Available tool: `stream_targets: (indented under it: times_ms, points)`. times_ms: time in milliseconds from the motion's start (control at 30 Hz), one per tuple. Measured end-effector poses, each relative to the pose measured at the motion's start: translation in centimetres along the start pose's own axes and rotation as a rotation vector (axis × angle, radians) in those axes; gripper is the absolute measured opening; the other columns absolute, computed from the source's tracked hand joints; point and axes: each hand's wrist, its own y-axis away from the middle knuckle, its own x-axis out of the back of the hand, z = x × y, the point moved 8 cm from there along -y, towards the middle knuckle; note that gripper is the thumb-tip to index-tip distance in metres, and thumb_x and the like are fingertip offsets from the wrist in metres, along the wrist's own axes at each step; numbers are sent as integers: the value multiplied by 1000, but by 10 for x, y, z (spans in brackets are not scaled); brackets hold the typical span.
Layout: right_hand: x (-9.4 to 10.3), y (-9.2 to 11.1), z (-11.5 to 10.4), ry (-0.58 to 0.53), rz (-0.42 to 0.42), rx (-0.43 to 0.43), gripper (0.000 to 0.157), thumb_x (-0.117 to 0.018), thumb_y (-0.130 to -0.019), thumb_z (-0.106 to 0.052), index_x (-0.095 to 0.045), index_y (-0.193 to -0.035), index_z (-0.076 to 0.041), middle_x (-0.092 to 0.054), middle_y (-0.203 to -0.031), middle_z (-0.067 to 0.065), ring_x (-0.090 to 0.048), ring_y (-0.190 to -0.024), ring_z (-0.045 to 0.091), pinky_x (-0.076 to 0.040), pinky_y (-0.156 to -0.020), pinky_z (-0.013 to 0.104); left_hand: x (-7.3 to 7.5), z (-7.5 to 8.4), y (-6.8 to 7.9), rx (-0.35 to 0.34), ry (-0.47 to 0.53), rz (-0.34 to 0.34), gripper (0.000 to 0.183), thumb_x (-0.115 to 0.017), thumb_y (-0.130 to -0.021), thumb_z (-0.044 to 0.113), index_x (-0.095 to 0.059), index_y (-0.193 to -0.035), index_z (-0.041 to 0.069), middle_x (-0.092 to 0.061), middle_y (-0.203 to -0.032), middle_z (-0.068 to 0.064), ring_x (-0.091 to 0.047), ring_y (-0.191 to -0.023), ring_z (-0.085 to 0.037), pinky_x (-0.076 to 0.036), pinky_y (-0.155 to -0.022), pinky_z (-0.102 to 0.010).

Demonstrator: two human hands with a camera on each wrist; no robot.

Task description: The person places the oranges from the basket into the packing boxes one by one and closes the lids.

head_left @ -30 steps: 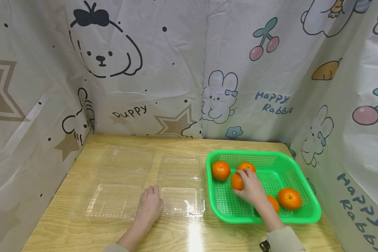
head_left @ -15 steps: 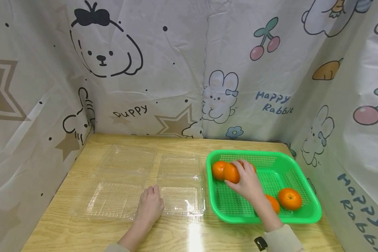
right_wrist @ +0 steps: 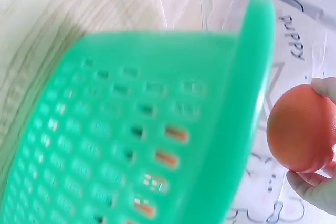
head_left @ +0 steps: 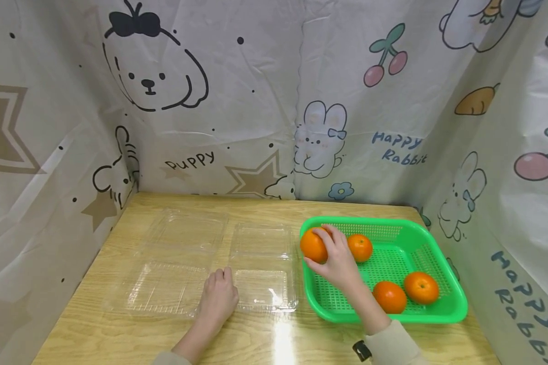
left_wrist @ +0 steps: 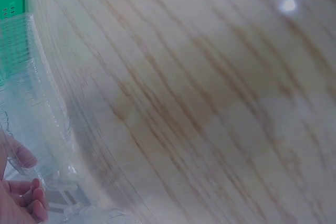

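Note:
My right hand [head_left: 340,261] grips an orange [head_left: 313,245] between thumb and fingers over the left rim of a green plastic basket [head_left: 415,315]. In the right wrist view the held orange [right_wrist: 302,128] is above the rim, apart from it. Inside the basket lie a back orange [head_left: 360,248] and two oranges [head_left: 389,297] at the front right. My left hand [head_left: 218,299] rests between two clear plastic containers. In the left wrist view its curled fingers [left_wrist: 37,203] and thumb pinch the edge of the smaller clear container [head_left: 261,289], whose lid half lies folded back.
The larger clear container [head_left: 164,289], with its lid open, is left of my left hand. All of this stands on a wooden table [head_left: 244,339]. A printed cloth [head_left: 251,116] hangs behind the table and along both sides.
My right hand has lifted the orange and carried it left, from the basket's inside to above its left rim. The left hand has stayed in place.

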Motion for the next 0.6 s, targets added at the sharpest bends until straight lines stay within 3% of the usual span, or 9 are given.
stream_targets:
  times_ms: [133, 600]
  points:
    - [-9, -1, -12, -19, 17, 47, 59, -80, -64, -21, -53, -115, -11, -45, -120, 16, -44, -108, 35, -51, -74, 45, 0, 0, 0, 0, -3, -13, 14, -58, -70, 2, -47, -78, -1, -44, -64, -8, -41, -56, -18, -40, -53, -30]
    - [-48, 3, -32, -33, -24, 50, 61, -81, -63, -25, -53, -116, -13, -46, -123, 15, -47, -108, 34, -51, -77, 45, 0, 0, 0, 29, 16, -17, 15, -58, -70, 3, -45, -78, 0, -42, -65, -7, -39, -57, -19, -37, -53, -30]
